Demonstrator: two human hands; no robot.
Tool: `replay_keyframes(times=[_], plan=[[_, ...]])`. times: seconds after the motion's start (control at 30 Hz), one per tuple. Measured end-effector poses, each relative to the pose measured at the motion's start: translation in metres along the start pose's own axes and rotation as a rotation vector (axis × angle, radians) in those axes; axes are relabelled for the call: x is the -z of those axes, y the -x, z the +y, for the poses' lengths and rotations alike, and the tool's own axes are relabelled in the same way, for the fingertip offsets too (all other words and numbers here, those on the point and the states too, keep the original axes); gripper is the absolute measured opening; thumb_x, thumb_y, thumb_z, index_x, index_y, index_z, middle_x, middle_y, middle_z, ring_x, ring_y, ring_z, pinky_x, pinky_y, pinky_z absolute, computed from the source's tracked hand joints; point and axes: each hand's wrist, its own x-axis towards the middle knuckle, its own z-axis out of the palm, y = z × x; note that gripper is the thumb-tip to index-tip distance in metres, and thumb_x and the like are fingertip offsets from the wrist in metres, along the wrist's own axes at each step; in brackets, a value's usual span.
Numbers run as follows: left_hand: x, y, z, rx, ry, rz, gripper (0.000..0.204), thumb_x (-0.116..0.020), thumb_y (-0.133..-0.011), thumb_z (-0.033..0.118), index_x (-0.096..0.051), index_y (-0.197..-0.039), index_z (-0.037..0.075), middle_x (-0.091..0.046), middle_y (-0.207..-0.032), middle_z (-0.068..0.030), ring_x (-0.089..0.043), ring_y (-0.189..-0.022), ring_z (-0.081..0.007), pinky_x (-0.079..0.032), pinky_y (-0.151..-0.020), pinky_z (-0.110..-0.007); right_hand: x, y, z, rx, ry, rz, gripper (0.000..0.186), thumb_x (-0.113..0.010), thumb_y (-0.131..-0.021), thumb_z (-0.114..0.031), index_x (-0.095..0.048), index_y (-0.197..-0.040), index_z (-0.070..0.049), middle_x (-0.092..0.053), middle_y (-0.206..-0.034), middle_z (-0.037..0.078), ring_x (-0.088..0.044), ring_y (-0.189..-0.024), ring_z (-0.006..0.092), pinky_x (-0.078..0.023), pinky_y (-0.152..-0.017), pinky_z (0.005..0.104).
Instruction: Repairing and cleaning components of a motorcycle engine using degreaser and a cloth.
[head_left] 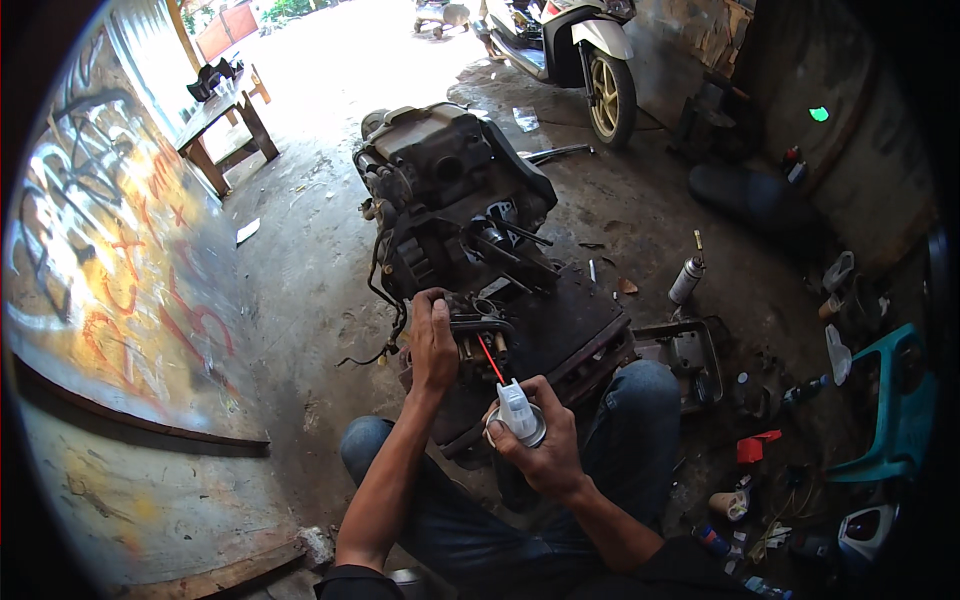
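Observation:
My left hand (432,340) grips a dark metal engine part (480,330) with a curved black tube and brass-coloured fittings, resting on a dark platform (560,335) in front of me; its underside is partly hidden. My right hand (535,440) is wrapped round a spray can with a white nozzle cap (515,405), whose thin red straw (490,355) points into that part. Behind them a large dark engine assembly (430,180) lies with hoses on its left side and long studs sticking out toward the right.
A scooter (605,80) stands at back, beside a loose seat (740,200). Right: a gas canister with torch (685,282), metal tray (675,395), teal chair (880,400), red object (755,448), scattered bottles. Left: painted panels (120,290) and a wooden bench (215,120).

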Motion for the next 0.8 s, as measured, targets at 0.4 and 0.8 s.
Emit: replay_keyframes(times=[0.4,0.8], plan=[[0.004,0.0,0.001,-0.013,-0.004,-0.013,0.044,-0.034,-0.112,0.032,-0.058,-0.121,-0.003,-0.062,-0.11,-0.0215,-0.061,-0.103,-0.034,-0.046,-0.096,-0.043,0.022,0.011,0.007,-0.006,-0.027,0.078,0.029,-0.078,-0.095,-0.016,-0.056,-0.108,-0.001,-0.076,-0.09,0.007,-0.074,-0.082,0.0121,-0.06,-0.074,0.0298],[0.008,-0.002,-0.006,-0.023,0.068,-0.06,0.041,-0.038,-0.109,0.032,-0.059,-0.119,-0.002,-0.064,-0.104,-0.018,-0.063,-0.099,-0.0296,-0.047,-0.093,-0.041,0.016,0.012,-0.01,0.011,-0.021,-0.009,0.032,-0.079,-0.093,-0.016,-0.056,-0.11,-0.001,-0.076,-0.089,0.009,-0.074,-0.082,0.0124,-0.06,-0.074,0.031]])
